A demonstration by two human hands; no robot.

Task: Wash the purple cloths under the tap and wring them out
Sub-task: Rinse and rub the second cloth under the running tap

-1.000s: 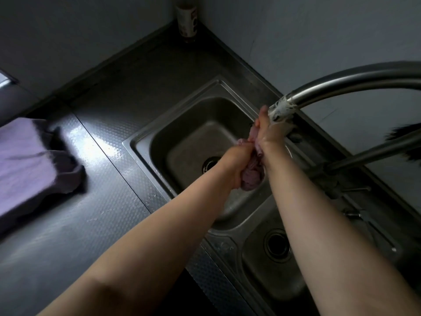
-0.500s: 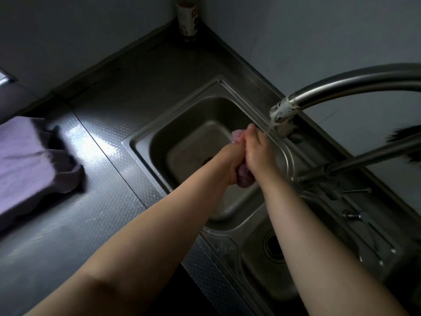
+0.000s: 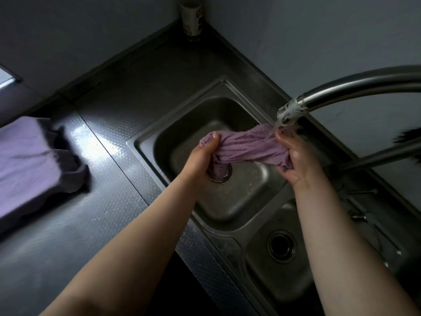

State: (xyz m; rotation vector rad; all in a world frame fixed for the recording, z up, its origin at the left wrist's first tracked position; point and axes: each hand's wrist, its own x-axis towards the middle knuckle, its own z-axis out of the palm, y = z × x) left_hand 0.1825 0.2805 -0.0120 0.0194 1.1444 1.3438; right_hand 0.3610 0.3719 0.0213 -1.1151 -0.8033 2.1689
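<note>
Both arms outstretched, left hand [image 3: 201, 156] and right hand [image 3: 293, 156] grip the purple cloth [image 3: 248, 145].

Both bare forearms are reaching forward over the sink [image 3: 148, 142]. The left hand [image 3: 202, 156] is closing in a fist round one end of the purple cloth [image 3: 248, 147], above the sink's drain. The right hand [image 3: 293, 160] is gripping the other end, fingers curled, palm turned up, nearer the sink's far right rim.
</note>
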